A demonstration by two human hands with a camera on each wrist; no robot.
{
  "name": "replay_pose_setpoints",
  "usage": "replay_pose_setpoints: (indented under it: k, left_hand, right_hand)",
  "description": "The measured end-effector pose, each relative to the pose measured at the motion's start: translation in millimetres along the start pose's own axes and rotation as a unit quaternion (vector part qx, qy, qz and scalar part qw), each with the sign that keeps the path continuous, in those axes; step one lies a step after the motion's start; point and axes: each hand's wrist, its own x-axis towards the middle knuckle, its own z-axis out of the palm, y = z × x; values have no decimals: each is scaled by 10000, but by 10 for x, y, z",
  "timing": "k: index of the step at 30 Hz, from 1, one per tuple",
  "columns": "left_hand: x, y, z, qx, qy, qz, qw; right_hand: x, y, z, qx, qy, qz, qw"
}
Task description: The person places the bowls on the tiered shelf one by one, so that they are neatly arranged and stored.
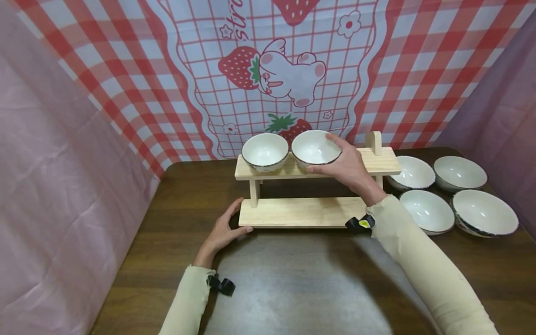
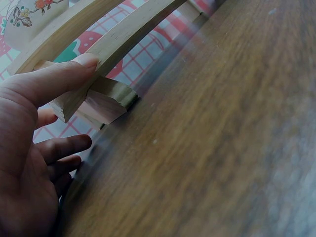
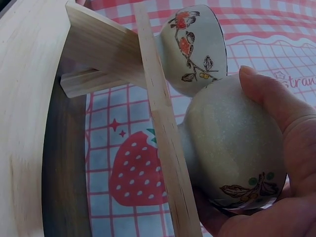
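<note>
A two-tier wooden shelf (image 1: pixel 301 211) stands on the brown table. My right hand (image 1: pixel 349 165) grips a white bowl (image 1: pixel 316 148) by its sides at the upper board. In the right wrist view that bowl (image 3: pixel 232 143) has its foot against the board, and leaf decoration shows near its rim. A second bowl (image 1: pixel 265 151) sits to its left on the same board, with red flowers on its outside (image 3: pixel 195 49). My left hand (image 1: pixel 222 232) holds the left end of the lower board, thumb (image 2: pixel 64 79) on its front edge; its other fingers are partly hidden.
Several white bowls, among them a front right one (image 1: pixel 485 211) and a back right one (image 1: pixel 460 173), stand right of the shelf. A rounded wooden upright (image 1: pixel 374 143) rises from the upper board's right end. A checked strawberry cloth (image 1: pixel 289 70) hangs behind.
</note>
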Motion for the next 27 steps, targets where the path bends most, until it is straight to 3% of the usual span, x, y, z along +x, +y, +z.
replay_pose_setpoints:
  k: [27]
  left_hand:
    - [-4,8,8,-50,56,16,10000]
  right_hand:
    - [22,16,35,283,-105,-71,9995]
